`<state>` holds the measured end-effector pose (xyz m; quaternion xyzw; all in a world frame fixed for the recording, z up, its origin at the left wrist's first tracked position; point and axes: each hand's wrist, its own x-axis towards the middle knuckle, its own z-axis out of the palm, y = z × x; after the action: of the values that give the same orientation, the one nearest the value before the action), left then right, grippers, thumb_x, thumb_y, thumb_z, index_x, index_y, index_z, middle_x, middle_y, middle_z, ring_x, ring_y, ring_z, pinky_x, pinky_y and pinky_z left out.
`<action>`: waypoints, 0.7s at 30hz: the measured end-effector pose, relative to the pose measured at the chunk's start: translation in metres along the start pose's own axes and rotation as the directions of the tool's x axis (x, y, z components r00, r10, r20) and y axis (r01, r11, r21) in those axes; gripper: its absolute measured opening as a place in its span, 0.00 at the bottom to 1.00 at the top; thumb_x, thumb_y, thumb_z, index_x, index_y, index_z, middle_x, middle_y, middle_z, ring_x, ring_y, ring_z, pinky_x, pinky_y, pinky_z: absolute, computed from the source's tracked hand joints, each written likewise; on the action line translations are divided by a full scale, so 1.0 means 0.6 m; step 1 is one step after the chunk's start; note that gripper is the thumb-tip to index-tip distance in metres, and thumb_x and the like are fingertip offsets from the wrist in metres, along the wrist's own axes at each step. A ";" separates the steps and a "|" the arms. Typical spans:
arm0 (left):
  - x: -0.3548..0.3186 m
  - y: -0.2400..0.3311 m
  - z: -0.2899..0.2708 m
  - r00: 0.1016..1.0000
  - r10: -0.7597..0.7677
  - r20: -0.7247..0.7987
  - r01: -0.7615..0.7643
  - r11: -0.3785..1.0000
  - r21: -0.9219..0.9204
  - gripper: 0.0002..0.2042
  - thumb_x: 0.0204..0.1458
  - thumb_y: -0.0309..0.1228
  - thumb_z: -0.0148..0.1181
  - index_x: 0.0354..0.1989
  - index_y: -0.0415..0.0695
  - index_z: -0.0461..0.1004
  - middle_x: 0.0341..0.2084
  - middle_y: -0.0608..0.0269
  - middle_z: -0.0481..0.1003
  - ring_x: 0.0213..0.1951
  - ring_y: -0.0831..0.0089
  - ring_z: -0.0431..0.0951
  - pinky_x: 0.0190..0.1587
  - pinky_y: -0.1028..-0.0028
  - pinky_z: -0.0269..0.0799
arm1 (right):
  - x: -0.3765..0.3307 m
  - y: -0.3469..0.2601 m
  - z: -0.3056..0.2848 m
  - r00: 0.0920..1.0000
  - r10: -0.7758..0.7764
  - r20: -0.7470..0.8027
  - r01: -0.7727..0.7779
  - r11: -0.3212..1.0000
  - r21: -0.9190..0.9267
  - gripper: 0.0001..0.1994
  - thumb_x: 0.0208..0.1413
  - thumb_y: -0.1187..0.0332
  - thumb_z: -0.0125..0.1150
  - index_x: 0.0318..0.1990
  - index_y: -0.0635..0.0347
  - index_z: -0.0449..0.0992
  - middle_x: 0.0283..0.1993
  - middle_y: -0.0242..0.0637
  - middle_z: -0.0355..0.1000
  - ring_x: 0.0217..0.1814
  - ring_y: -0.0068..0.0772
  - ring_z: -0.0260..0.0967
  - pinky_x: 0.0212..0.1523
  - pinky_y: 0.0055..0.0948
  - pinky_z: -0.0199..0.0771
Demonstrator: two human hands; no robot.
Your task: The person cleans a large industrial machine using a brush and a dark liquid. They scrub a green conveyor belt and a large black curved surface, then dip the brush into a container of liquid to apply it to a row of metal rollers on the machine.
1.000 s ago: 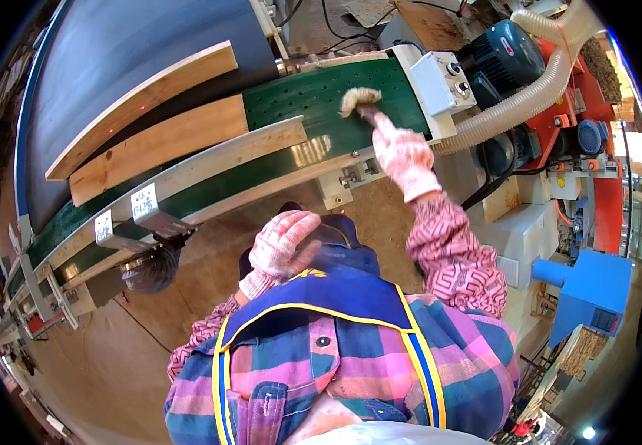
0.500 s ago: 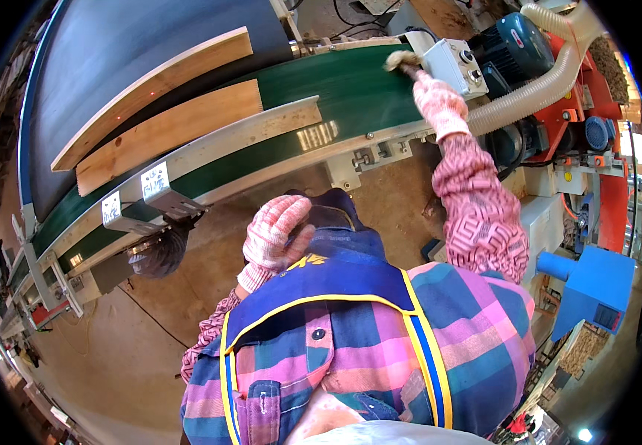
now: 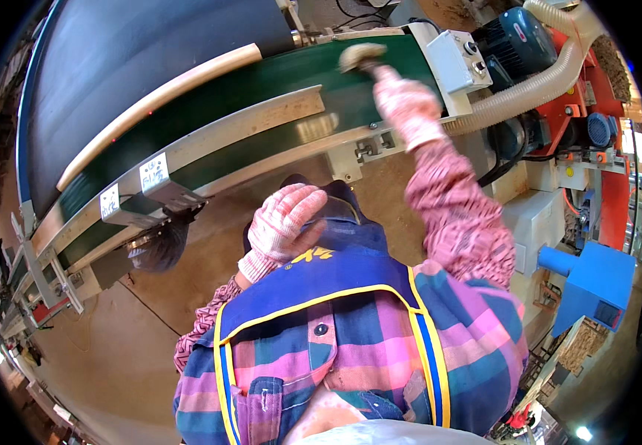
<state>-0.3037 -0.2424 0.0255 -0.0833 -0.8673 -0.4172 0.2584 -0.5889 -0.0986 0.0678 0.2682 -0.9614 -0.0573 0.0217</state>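
Note:
My right hand [image 3: 410, 107], in a pink and white knit glove, is closed around the dark handle of a short tool [image 3: 363, 55] with a pale tan head. It reaches over the right end of a green conveyor belt [image 3: 276, 78], and motion blurs it slightly. Whether the tool is a brush or a mallet I cannot tell. My left hand [image 3: 284, 226], gloved the same way, is raised in front of my apron [image 3: 321, 285], fingers together and thumb apart, holding nothing. A long wooden board [image 3: 161, 104] lies along the border between the green belt and a wide dark belt [image 3: 150, 44].
A metal guide rail [image 3: 247, 119] runs along the green belt, with metal brackets [image 3: 154, 178] on its near side. At right are a control box with knobs [image 3: 459, 61], a dark motor [image 3: 517, 41], a ribbed hose [image 3: 517, 100] and a blue box-shaped part [image 3: 595, 289].
My right hand and the tool have moved left over the belt. The nearer board has left its place on the green belt, apparently leftward; the other board now looks narrower. My left hand has barely shifted.

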 end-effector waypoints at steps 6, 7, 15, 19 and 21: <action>-0.041 -0.004 0.001 0.982 -0.171 -0.083 0.173 0.985 0.016 0.23 0.44 0.23 0.70 0.52 0.43 0.77 0.45 0.51 0.78 0.48 0.51 0.79 0.52 0.58 0.76 | -0.026 -0.055 -0.011 0.991 -0.095 0.090 0.091 0.995 0.045 0.21 0.71 0.53 0.33 0.59 0.36 0.74 0.36 0.45 0.81 0.37 0.47 0.81 0.38 0.46 0.81; -0.029 0.003 -0.004 0.987 -0.149 -0.055 0.151 0.988 0.038 0.23 0.44 0.25 0.70 0.52 0.44 0.77 0.45 0.52 0.79 0.48 0.51 0.79 0.52 0.58 0.77 | -0.037 -0.073 -0.005 0.975 -0.215 0.053 0.212 0.975 0.067 0.21 0.71 0.54 0.32 0.57 0.39 0.74 0.36 0.47 0.81 0.38 0.48 0.81 0.39 0.48 0.81; -0.034 0.007 0.005 0.990 -0.136 -0.037 0.136 0.991 0.003 0.23 0.44 0.25 0.71 0.52 0.43 0.77 0.46 0.52 0.79 0.48 0.51 0.79 0.53 0.59 0.76 | -0.021 0.004 -0.012 0.996 0.010 0.087 -0.011 1.000 0.015 0.23 0.71 0.47 0.31 0.57 0.38 0.73 0.33 0.44 0.80 0.36 0.52 0.79 0.39 0.50 0.79; -0.036 0.014 -0.010 0.996 -0.085 0.001 0.085 0.993 0.085 0.23 0.43 0.27 0.72 0.52 0.43 0.77 0.46 0.52 0.79 0.48 0.51 0.79 0.53 0.58 0.76 | -0.015 -0.058 0.025 0.996 -0.049 0.081 0.042 0.996 0.084 0.20 0.70 0.48 0.37 0.65 0.26 0.68 0.31 0.46 0.79 0.32 0.52 0.78 0.36 0.49 0.80; -0.048 0.009 -0.010 0.992 -0.110 -0.058 0.113 0.992 0.059 0.24 0.43 0.26 0.72 0.52 0.43 0.77 0.46 0.53 0.79 0.48 0.51 0.79 0.53 0.58 0.76 | 0.055 0.064 0.043 0.970 0.178 0.167 -0.191 0.979 0.068 0.21 0.70 0.48 0.38 0.66 0.30 0.67 0.36 0.43 0.81 0.34 0.50 0.79 0.38 0.46 0.80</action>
<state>-0.2747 -0.2415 0.0177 -0.0151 -0.8757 -0.4061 0.2608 -0.6388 -0.0803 0.0474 0.1727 -0.9824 -0.0362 -0.0618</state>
